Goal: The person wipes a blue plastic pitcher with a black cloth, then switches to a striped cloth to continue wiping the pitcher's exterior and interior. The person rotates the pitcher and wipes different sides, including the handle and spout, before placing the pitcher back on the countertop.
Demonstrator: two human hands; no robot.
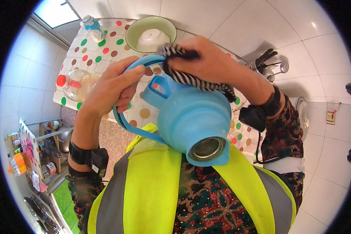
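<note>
A light blue plastic thermos jug [193,114] is tilted in front of my chest, its open mouth with a metal rim facing me. My left hand [117,82] grips the jug's large curved handle [134,131]. In my right hand [204,63] is a black-and-white striped cloth [193,80], bunched against the far end of the handle and hanging over the jug's body. The fingertips of my right hand are partly hidden by the cloth.
The table bears a polka-dot cloth [84,49]. On it are a green basin [128,35] holding a white bowl [152,36], a blue-labelled bottle [93,28] and a red-capped plastic jug [79,84]. A utensil holder [253,65] stands right; a shelf rack [55,133] is left.
</note>
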